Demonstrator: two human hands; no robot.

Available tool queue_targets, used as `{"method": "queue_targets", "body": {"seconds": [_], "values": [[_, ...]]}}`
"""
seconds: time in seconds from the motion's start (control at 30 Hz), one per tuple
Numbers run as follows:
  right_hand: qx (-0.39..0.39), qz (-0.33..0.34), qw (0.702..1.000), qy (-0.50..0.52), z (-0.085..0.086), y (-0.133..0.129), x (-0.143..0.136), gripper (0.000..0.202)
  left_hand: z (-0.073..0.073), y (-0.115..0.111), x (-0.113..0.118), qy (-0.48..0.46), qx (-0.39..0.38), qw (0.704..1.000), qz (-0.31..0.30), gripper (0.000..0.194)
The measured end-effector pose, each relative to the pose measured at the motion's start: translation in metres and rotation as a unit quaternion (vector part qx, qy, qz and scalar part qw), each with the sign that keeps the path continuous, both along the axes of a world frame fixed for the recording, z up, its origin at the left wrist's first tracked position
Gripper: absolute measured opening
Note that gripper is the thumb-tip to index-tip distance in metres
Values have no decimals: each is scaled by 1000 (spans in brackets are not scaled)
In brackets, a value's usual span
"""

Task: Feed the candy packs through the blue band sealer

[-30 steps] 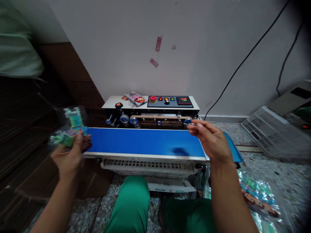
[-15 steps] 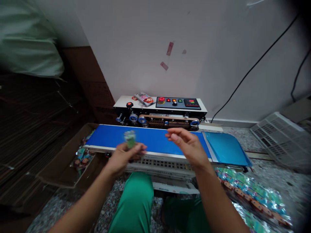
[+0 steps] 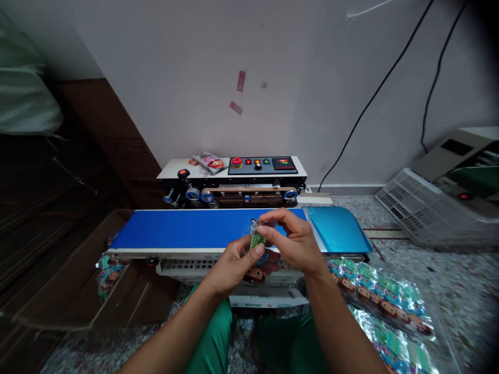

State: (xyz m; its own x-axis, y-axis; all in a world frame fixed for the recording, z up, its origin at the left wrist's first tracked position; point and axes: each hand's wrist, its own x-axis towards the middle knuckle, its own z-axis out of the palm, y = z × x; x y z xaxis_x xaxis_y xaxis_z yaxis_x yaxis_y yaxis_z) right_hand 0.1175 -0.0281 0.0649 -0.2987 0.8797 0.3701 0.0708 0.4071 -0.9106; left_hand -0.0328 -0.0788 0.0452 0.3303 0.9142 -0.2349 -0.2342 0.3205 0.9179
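Green packet (image 3: 256,240), brown face (image 3: 255,275) below, left fingers (image 3: 253,254) gripping, right fingers (image 3: 279,215) pinching its top

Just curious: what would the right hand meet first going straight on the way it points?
The right hand would likely meet the small packet held in the left hand first; they seem to touch.

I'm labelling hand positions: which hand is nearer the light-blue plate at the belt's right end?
Right. In the picture, the right hand is left of the light-blue plate; the left hand is farther left.
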Motion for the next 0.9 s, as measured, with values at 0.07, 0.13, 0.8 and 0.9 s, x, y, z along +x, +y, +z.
{"method": "queue_targets", "body": {"seconds": [0.07,0.13,0.8,0.9], "values": [[20,24,999,-26,4,1,6,13,0,1,1,11,2,1000,-16,43],[25,39,998,-41,7,2,12,13,-1,3,0,22,3,999,-27,45],[6,23,996,-81,1,10,24,13,-15,21,10,18,34,998,-41,48],[22,23,995,-98,2,11,27,15,-20,24,11,20,26,998,-48,48]]}}
